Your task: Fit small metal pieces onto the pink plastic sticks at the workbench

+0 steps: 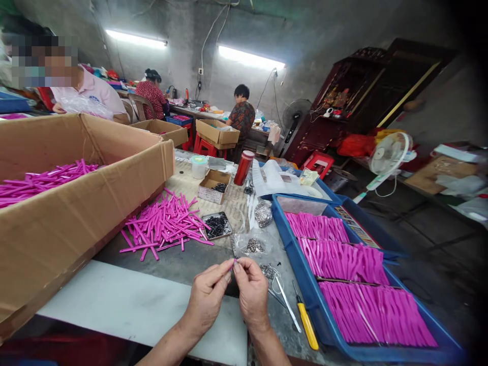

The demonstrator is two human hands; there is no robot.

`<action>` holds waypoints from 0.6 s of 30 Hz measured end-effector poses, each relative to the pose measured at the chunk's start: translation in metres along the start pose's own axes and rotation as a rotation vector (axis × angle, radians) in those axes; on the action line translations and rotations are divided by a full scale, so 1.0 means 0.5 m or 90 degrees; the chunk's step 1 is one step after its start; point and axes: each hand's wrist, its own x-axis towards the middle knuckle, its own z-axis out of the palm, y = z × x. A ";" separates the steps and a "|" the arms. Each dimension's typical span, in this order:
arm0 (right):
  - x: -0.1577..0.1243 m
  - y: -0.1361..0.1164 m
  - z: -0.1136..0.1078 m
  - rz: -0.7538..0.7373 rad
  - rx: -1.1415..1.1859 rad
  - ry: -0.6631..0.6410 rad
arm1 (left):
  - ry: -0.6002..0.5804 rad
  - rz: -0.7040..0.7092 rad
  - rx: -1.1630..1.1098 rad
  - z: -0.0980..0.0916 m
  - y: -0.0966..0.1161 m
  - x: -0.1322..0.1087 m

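Observation:
My left hand [208,295] and my right hand [252,292] meet fingertip to fingertip above the near edge of the table. Both are closed in a pinch, with a tiny bit of pink showing between the fingertips; most of that piece is hidden. Beyond them lies a loose pile of pink sticks [168,221], beside a small tray of black parts [217,225]. A clear bag of small metal parts [254,245] lies just past my fingertips. Right of my right hand are a yellow-handled screwdriver [307,325] and a white tool [288,305].
A large cardboard box [76,213] of pink sticks stands at the left. On the right, a blue crate [316,300] holds rows of pink pieces. Further back are a small carton [210,195], a red bottle [244,169] and seated people.

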 end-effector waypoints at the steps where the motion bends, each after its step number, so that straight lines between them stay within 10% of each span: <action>1: 0.000 0.000 0.001 0.003 0.008 0.003 | -0.001 0.000 0.001 0.000 -0.001 0.000; 18: 0.003 0.009 0.002 0.028 -0.009 -0.046 | -0.004 -0.017 -0.010 0.001 -0.009 0.002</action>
